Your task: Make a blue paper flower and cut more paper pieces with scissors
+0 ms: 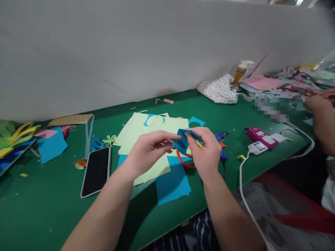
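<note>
A small folded piece of blue paper (181, 142) is held up between both hands, above the middle of the table. My right hand (206, 150) pinches its right side between thumb and fingers. From the left, my left hand (150, 150) has its fingertips closed at the paper's left edge. Beneath the hands lie pale green sheets (157, 170) with a blue sheet (174, 184) partly under them. A red scissors handle (184, 163) shows just below the blue paper; the rest of the scissors is hidden by my right hand.
A phone (96, 172) lies left of my left arm, near a green paper flower (109, 140). Right of my hands are a blue glue gun (223, 153), a magenta device (261, 137) and a white cable (241, 177). A cloth bag (218, 89) rests by the wall. Another person's arm (320, 116) reaches in at right.
</note>
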Demonstrator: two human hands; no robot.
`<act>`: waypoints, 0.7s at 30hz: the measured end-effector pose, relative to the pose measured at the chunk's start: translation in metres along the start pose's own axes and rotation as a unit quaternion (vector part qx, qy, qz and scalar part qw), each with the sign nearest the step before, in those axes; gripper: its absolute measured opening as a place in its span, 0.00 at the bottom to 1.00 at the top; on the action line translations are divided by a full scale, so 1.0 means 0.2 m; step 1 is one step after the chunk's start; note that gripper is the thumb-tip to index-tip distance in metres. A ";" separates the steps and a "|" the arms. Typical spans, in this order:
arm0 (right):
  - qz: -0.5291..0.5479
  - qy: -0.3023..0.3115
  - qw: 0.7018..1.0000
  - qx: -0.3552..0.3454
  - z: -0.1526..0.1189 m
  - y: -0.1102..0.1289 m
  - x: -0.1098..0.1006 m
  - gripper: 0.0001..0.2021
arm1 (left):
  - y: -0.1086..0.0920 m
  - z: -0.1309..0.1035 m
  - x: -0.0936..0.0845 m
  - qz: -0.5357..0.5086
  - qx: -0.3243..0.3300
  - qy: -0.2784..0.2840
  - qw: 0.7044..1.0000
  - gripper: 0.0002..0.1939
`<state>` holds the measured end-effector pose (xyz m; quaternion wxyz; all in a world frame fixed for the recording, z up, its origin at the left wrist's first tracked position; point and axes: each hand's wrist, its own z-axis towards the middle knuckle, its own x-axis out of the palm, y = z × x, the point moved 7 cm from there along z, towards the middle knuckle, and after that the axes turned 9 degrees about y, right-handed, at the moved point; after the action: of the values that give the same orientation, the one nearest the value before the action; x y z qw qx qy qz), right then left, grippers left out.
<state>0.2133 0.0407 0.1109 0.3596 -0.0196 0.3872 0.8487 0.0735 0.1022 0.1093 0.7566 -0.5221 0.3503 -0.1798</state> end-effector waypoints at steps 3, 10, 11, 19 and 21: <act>0.051 0.034 0.997 0.042 0.00 -0.03 0.02 0.04 | -0.04 0.00 -0.02 0.090 0.052 -0.031 0.994 0.10; 0.186 0.110 0.964 0.157 -0.03 -0.11 0.10 0.04 | -0.08 -0.01 -0.03 0.154 0.104 -0.094 0.978 0.05; 0.192 0.118 0.960 0.163 -0.03 -0.11 0.11 0.05 | -0.08 -0.01 -0.02 0.148 0.106 -0.097 0.978 0.05; 0.221 0.134 0.960 0.108 -0.01 -0.07 0.08 0.10 | -0.13 -0.03 -0.02 0.217 0.108 -0.105 0.964 0.02; 0.231 0.127 0.956 0.132 -0.01 -0.07 0.09 0.08 | -0.14 -0.03 -0.02 0.217 0.099 -0.109 0.965 0.02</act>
<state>0.2091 0.0563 0.0944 0.1016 0.0105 0.5318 0.8407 0.0691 0.0885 0.1354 0.8591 -0.3722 0.3511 0.0127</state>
